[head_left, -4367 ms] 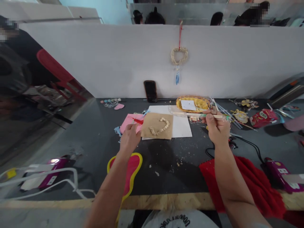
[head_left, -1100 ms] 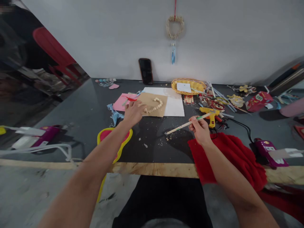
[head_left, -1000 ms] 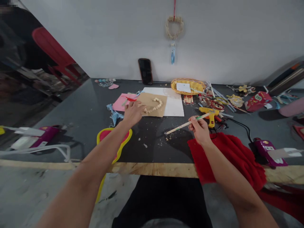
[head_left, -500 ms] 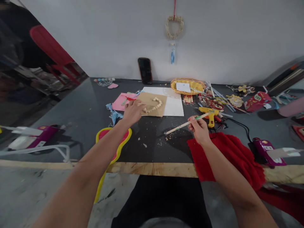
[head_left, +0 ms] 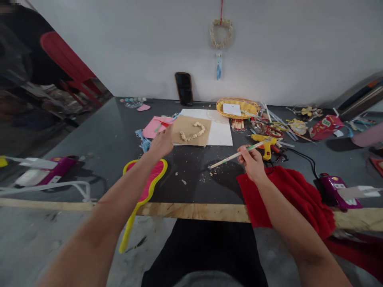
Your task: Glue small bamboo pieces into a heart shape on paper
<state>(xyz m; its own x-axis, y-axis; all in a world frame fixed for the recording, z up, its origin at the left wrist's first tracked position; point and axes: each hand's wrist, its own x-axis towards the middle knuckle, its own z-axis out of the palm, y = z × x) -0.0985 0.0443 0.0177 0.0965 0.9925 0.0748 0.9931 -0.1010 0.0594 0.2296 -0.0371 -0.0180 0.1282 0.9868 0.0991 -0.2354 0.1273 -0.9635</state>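
My right hand (head_left: 250, 160) is closed around a thin pale stick (head_left: 225, 161) with green marks. The stick slants down to the left, its tip close to small crumbs on the dark table. My left hand (head_left: 163, 142) is at the left edge of a brown cardboard piece (head_left: 206, 126); its fingertips are mostly hidden, so their grip is unclear. On the cardboard lies a curved row of small cream pieces (head_left: 194, 136), like an unfinished heart outline. Under the cardboard is a white sheet (head_left: 223, 133). Pink paper (head_left: 149, 128) and a blue tassel (head_left: 143, 141) lie by my left hand.
A yellow glue gun (head_left: 265, 144) lies behind my right hand, a red cloth (head_left: 287, 195) under that forearm. Farther back stand a wicker basket (head_left: 248, 109) and a phone (head_left: 184, 88). A yellow-rimmed pink paddle (head_left: 146, 187) overhangs the front edge. Purple power strips (head_left: 338, 190) flank the workspace.
My left hand has shifted left, off the row of cream pieces to the cardboard's edge, uncovering the row's left end. My right hand and the stick have hardly moved.
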